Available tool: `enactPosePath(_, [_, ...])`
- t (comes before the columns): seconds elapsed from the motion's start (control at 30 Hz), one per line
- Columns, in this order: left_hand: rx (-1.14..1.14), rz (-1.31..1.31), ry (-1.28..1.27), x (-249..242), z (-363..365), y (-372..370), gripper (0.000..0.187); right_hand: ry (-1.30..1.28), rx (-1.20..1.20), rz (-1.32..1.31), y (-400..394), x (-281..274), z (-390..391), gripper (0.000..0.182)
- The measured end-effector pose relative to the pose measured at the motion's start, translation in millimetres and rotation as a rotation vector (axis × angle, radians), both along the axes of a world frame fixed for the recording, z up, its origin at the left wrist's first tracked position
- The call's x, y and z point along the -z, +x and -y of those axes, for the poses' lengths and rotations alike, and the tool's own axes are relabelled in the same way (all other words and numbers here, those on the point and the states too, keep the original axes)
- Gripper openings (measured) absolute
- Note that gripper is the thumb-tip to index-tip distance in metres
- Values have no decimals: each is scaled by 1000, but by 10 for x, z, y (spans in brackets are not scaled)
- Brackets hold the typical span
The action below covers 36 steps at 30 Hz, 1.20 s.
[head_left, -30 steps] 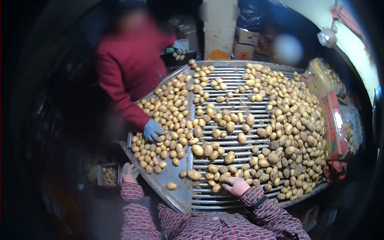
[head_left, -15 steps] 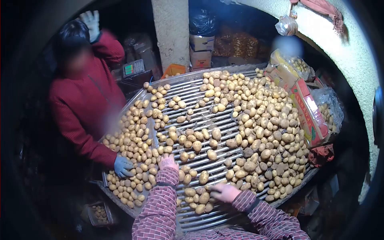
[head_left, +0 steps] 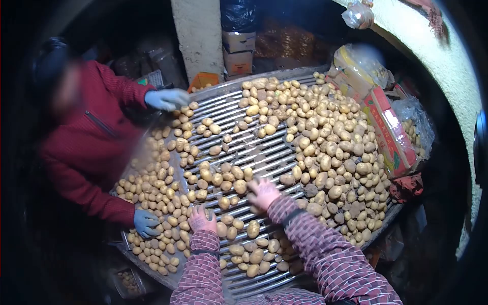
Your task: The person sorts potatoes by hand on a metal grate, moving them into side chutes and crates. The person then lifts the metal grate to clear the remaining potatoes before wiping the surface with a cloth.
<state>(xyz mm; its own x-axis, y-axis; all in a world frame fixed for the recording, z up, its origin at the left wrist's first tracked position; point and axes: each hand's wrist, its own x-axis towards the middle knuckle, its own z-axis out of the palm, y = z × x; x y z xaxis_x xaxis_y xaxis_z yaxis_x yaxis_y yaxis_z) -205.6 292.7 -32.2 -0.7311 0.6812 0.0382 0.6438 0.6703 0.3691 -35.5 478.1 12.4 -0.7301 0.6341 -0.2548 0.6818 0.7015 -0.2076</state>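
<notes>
My left hand (head_left: 202, 221), in a pink glove with darker fingertips, rests among potatoes near the metal divider (head_left: 181, 179), its thumb and fingers apart. My right hand (head_left: 264, 194), gloved the same way, reaches over the slatted grate (head_left: 264, 161). Its fingers are spread and a little blurred, beside a loose cluster of potatoes (head_left: 227, 177). I see no potato in its grasp. Closer to me on the slats lies another group of potatoes (head_left: 252, 257). Soil marks some of the potatoes in the large heap (head_left: 338, 168) to the right.
Across on the left, a person in a red jacket (head_left: 96, 127) has one blue-gloved hand (head_left: 146, 223) on the potatoes left of the divider and another (head_left: 166, 99) above the grate's far edge. A banana box (head_left: 389, 133) stands at the right rim; an orange crate (head_left: 203, 80) stands behind.
My right hand has moved forward and left from the near potatoes. My left hand has shifted slightly back. The other person's raised hand has come down over the grate. The camera view has shifted.
</notes>
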Motion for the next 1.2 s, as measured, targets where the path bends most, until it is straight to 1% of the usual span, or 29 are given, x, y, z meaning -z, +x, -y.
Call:
enactPosePath(0.03, [1, -5, 30, 25, 33, 4, 45, -20, -17, -83, 102, 121, 255, 54])
enactPosePath(0.07, [4, 22, 45, 16, 30, -3, 45, -4, -171, -108, 246, -18, 472, 57])
enactPosePath(0.13, [-3, 0, 39, 71, 39, -5, 46, -24, -337, -93, 448, -153, 781, 63])
enactPosePath(0.17, [-9, -13, 36, 80, 45, -6, 46, -201, -374, -108, 510, -255, 793, 59])
enactPosePath(0.23, [-23, -8, 35, 64, 40, 10, 47, -591, -84, -25, 508, -588, 510, 55])
enactPosePath(0.3, [-23, 0, 39, 41, 29, 16, 47, -199, 63, -22, 499, -536, -24, 49])
enactPosePath(0.33, [-21, -11, 43, 32, 26, 23, 47, 167, 207, -180, 581, -359, -191, 48])
enactPosePath(0.37, [-30, -13, 32, 75, 18, 11, 47, 303, 246, -237, 660, -261, -351, 47])
enactPosePath(0.4, [-28, -22, 33, 82, 13, 10, 46, 249, 266, -120, 733, -131, -438, 52])
enactPosePath(0.43, [-24, -32, 35, 82, 7, 5, 46, 370, 144, 58, 768, -62, -456, 43])
enactPosePath(0.5, [-1, -26, 86, 129, 29, -19, 45, 359, 88, -9, 859, 284, -558, 30])
enactPosePath(0.53, [14, -31, 126, 169, 33, -37, 44, 336, 90, -13, 848, 208, -480, 24])
enactPosePath(0.57, [36, -6, 136, 180, 33, -66, 44, 281, 26, 69, 856, 97, -386, 22])
enactPosePath(0.63, [105, 91, 143, 166, 64, -134, 41, 146, 63, 177, 769, -129, -140, 24])
enactPosePath(0.7, [178, 288, 498, 203, 138, -174, 35, 11, 185, 134, 802, -187, -62, 39])
enactPosePath(0.77, [-64, 1037, 847, 84, 316, -140, 29, -164, 257, 78, 860, -351, 8, 48])
enactPosePath(0.8, [-143, 1077, 934, 53, 468, -51, 25, -211, 260, -92, 984, -144, 5, 49])
enactPosePath(0.83, [-27, 1244, 970, -176, 670, 88, 24, -200, 207, -87, 1029, 7, 22, 49])
enactPosePath(0.87, [-47, 1248, 941, -403, 873, 303, 24, -208, 117, -4, 1008, -95, 147, 49])
enactPosePath(0.9, [-167, 1558, 953, -618, 1063, 505, 24, -212, 30, 83, 1011, -207, 277, 50])
enactPosePath(0.93, [-142, 1584, 845, -761, 1267, 688, 26, -238, 48, -85, 1050, 0, 408, 50])
enactPosePath(0.97, [-196, 1760, 719, -448, 1550, 776, 37, -183, 49, -294, 1038, -73, 671, 44])
enactPosePath(1.0, [-157, 1820, 732, -692, 1641, 995, 39, -330, 136, -377, 950, -289, 907, 47])
enactPosePath(1.03, [-23, 1853, 632, -493, 1863, 1059, 48, -405, 126, -496, 901, -304, 1168, 47])
enactPosePath(1.07, [-51, 1958, 662, -523, 1950, 1117, 52, -514, 122, -498, 828, -606, 1494, 47])
enactPosePath(1.1, [-77, 2061, 695, -584, 2013, 1189, 56, -550, 5, -541, 789, -559, 1778, 48])
enactPosePath(1.13, [-24, 1799, 651, -690, 2076, 1228, 60, -654, -101, -494, 722, -614, 2056, 51])
enactPosePath(1.17, [-102, 1912, 619, -473, 2179, 1147, 54, -752, -224, -424, 716, -719, 2316, 54])
enactPosePath(1.2, [105, 1618, 688, -409, 2265, 1154, 51, -650, -338, -545, 739, -704, 2489, 56])
